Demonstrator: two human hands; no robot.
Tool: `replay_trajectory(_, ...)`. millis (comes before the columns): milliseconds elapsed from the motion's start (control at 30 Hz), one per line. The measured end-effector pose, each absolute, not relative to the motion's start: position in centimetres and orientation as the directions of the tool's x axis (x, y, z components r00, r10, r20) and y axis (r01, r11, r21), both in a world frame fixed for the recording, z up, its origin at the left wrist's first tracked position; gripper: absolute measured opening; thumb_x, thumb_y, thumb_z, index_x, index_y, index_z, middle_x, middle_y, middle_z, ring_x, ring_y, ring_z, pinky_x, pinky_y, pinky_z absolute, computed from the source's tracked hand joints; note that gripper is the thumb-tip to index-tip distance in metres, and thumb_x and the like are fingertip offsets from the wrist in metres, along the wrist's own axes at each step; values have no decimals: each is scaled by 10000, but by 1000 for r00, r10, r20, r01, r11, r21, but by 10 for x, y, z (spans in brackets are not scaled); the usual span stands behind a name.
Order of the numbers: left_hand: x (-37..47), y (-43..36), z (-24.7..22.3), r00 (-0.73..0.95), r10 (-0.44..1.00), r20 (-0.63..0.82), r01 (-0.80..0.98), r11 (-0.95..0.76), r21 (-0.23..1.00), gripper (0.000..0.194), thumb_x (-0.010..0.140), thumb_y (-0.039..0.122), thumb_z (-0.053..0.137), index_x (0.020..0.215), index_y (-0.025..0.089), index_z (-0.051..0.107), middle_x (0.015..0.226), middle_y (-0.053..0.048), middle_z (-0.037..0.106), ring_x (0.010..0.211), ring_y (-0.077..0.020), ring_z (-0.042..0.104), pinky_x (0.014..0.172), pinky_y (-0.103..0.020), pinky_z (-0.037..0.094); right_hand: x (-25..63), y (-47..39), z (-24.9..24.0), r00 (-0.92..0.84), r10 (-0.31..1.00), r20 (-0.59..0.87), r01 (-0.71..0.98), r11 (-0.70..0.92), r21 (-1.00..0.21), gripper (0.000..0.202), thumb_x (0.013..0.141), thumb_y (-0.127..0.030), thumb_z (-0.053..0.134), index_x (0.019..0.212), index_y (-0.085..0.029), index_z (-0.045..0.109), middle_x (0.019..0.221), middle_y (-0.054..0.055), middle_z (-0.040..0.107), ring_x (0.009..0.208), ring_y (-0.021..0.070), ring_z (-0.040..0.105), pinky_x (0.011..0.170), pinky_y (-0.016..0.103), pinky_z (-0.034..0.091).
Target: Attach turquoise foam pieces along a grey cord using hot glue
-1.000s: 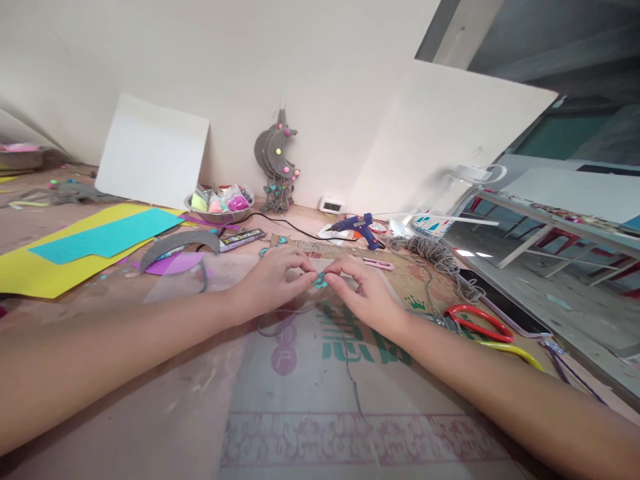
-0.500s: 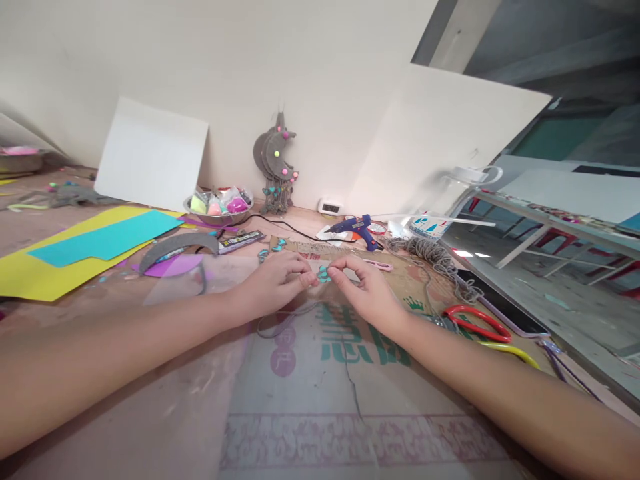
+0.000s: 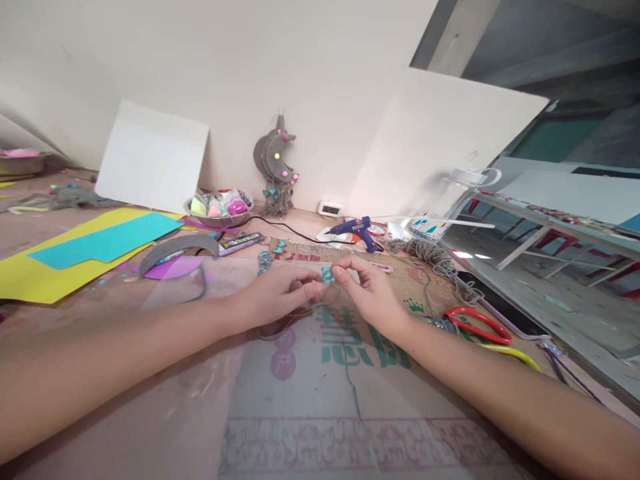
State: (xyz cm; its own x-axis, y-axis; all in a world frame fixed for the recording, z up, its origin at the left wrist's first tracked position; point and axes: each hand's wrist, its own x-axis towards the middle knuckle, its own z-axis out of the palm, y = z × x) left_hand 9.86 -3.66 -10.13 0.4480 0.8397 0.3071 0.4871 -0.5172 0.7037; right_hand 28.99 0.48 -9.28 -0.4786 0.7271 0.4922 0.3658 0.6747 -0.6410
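Note:
Between my two hands is a small turquoise cut-out piece (image 3: 327, 274) with grey edging, above a cardboard sheet under clear plastic. My right hand (image 3: 369, 292) pinches its right side between thumb and forefinger. My left hand (image 3: 283, 291) is closed at its left edge, thumb and fingertips against it; the exact contact is too small to make out. A thin grey cord (image 3: 290, 325) curves below my left hand, and a strand loops near the piece. Several similar turquoise pieces (image 3: 265, 260) lie just beyond my left hand.
A blue glue gun (image 3: 357, 231) lies behind my hands, near a coil of grey cord (image 3: 433, 255). Red-handled scissors (image 3: 480, 325) and a phone (image 3: 500, 303) lie right. Turquoise sheet (image 3: 107, 241), a bowl of clay packets (image 3: 220, 208) and a grey moon ornament (image 3: 275, 160) stand left and back.
The turquoise piece has shifted slightly right and appears turned. My left fingers have moved a little right and lower, and a cord loop now shows beneath the piece.

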Motion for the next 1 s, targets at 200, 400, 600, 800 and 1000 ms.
replay_trajectory(200,97,-40,-91,164,948,272,475,-318,821,283,817,417,516,889,183,659,890,-19,655,817,-172,579,700,-254,433,289,4,-91,-517,696,499,397,711,-580,166,858,-299,498,758,-188,569,744,16,612,719,151,562,668,265,438)
replay_trajectory(400,88,-28,-95,5,943,333,440,-301,846,287,875,380,409,723,170,533,670,7,550,649,-132,513,599,-232,407,290,2,-92,-535,686,492,402,720,-566,173,867,-311,486,770,-192,563,783,26,628,754,160,575,686,274,444)
replay_trajectory(600,85,-23,-97,-75,908,411,505,-321,801,229,871,339,425,774,175,552,771,-5,586,770,-151,541,707,-254,428,289,1,-92,-516,697,497,408,711,-573,163,860,-296,485,759,-191,557,773,27,618,741,157,573,649,261,441)
replay_trajectory(800,98,-40,-92,243,892,382,512,-452,730,286,859,374,454,965,203,656,986,-27,660,947,-189,568,841,-302,425,289,2,-92,-532,692,488,422,716,-556,158,866,-291,484,773,-190,562,762,21,611,741,156,569,668,266,435)
replay_trajectory(1000,98,-36,-95,362,866,345,546,-497,675,233,833,310,481,829,184,676,840,-5,681,817,-162,582,729,-253,427,289,2,-93,-522,685,509,420,725,-545,153,866,-291,487,784,-188,564,761,17,604,742,152,569,675,260,428)
